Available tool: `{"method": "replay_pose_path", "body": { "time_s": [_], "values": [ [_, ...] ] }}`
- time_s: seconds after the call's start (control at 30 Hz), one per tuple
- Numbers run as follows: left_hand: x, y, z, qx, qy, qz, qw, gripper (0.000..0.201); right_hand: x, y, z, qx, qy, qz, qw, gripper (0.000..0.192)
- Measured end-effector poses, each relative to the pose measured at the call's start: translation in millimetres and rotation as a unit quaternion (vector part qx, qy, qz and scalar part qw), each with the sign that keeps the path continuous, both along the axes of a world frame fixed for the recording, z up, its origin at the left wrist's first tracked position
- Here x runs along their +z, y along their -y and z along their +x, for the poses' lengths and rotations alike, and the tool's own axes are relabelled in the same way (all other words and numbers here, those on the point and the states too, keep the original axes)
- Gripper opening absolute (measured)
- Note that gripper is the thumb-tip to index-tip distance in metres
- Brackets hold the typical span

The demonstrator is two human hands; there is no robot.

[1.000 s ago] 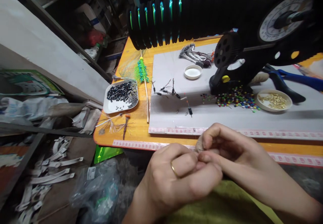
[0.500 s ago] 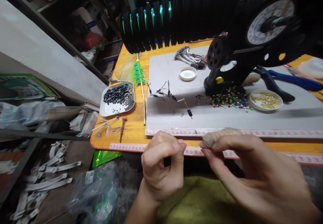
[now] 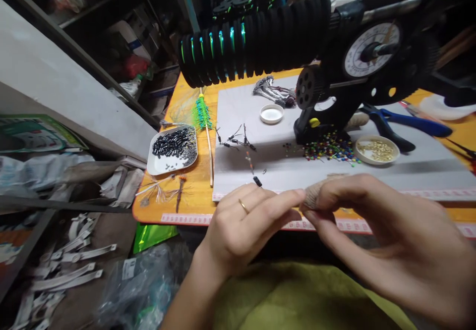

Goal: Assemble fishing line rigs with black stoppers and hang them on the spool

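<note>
My left hand [image 3: 241,226], with a ring on one finger, has its fingers closed, the tips against those of my right hand. My right hand [image 3: 375,236] pinches thumb to finger; whatever sits between the tips is too small or hidden to name. Tan, tape-like wrapping [image 3: 313,196] shows at the right fingertips. Just above the left knuckles is a thin strand with orange bits [image 3: 249,159], ending in a black tube bead [image 3: 257,181]; I cannot tell whether it hangs from my hand. Several black-beaded wire pieces [image 3: 236,141] lie on the grey board [image 3: 297,169] beyond.
A large black machine with a dial [image 3: 372,50] overhangs the board. Around it are colourful ball-headed pins [image 3: 329,147], a dish of gold bits [image 3: 377,150], blue-handled pliers [image 3: 416,122] and a small white dish [image 3: 271,114]. Left stands a tray of black beads [image 3: 173,149].
My left hand has moved right, closing the gap, and its fingers have straightened to meet my right fingertips. The beaded strand has shifted left and down. The view has turned slightly.
</note>
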State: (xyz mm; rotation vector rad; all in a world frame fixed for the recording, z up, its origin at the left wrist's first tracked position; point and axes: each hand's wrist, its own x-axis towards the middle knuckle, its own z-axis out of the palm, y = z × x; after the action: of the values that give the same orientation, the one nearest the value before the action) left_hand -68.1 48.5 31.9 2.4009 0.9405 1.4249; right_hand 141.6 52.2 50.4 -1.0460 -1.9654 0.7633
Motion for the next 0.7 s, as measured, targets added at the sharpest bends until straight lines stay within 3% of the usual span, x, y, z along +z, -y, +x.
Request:
{"method": "replay_pose_path", "body": {
  "time_s": [0.07,0.13,0.3,0.37,0.43,0.53,0.7],
  "values": [
    [2.6,1,-4,0.001,-0.013,0.000,1.000,0.025,3.8,-4,0,0.047,0.040,0.031,0.998,0.023],
    [2.7,2,-4,0.002,-0.002,-0.011,1.000,0.019,5.2,-5,-2,0.057,0.023,0.010,0.998,0.022],
    [-0.9,11,5,0.029,0.156,-0.103,0.982,0.012,2.4,-3,-16,0.025,-0.180,-0.128,0.975,0.022],
    [-1.1,15,8,0.049,0.211,-0.156,0.964,0.008,0.7,-3,-20,0.008,-0.231,-0.117,0.966,0.024],
    [0.0,18,8,0.052,0.249,-0.199,0.947,0.007,-1.4,-6,-20,0.008,-0.201,-0.034,0.979,0.030],
    [2.2,21,6,0.051,0.277,-0.223,0.933,0.008,-5.1,-15,-11,0.088,-0.051,0.087,0.991,0.041],
    [3.2,22,2,0.067,0.261,-0.220,0.937,0.009,-6.8,-24,-1,0.122,0.059,0.101,0.986,0.026]
  ]
}}
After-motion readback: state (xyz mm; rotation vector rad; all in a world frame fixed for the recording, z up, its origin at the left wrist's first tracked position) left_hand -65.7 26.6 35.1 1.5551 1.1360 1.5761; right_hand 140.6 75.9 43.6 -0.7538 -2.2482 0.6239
